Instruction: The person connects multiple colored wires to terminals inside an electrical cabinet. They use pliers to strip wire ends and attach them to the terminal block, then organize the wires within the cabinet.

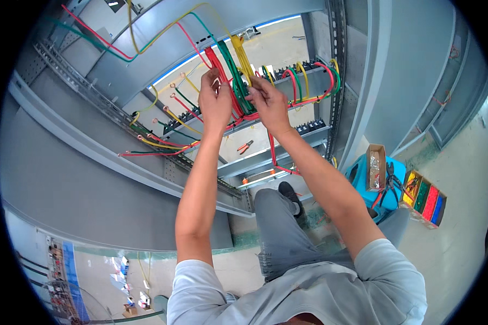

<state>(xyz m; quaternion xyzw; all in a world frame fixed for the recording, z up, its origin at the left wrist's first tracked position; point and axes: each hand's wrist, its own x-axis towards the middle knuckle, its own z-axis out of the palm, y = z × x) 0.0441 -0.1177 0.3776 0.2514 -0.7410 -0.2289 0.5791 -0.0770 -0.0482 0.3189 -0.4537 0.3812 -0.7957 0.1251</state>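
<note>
Bundles of red wires (214, 57), green wires (227, 58) and yellow wires (239, 53) run down the middle of a grey metal cabinet. My left hand (216, 103) is closed at the left side of the red bundle, fingers curled against it. Across from it, my right hand (269, 104) pinches at the bundle's right side, where green and yellow wires meet; exactly which strands it grips is partly hidden by the fingers. Further wires with ring lugs (171, 111) stick out left of my left hand. Red, green and yellow wires loop into black terminal blocks (303, 67) on the right.
Orange-handled pliers (245, 147) lie below the bundles. To the right, a blue stool or case (358, 176) carries a cardboard box (376, 168) of small parts and a black tool (391, 181). Beside it stands a box of coloured sleeves (424, 197). Slotted rails (339, 70) edge the cabinet.
</note>
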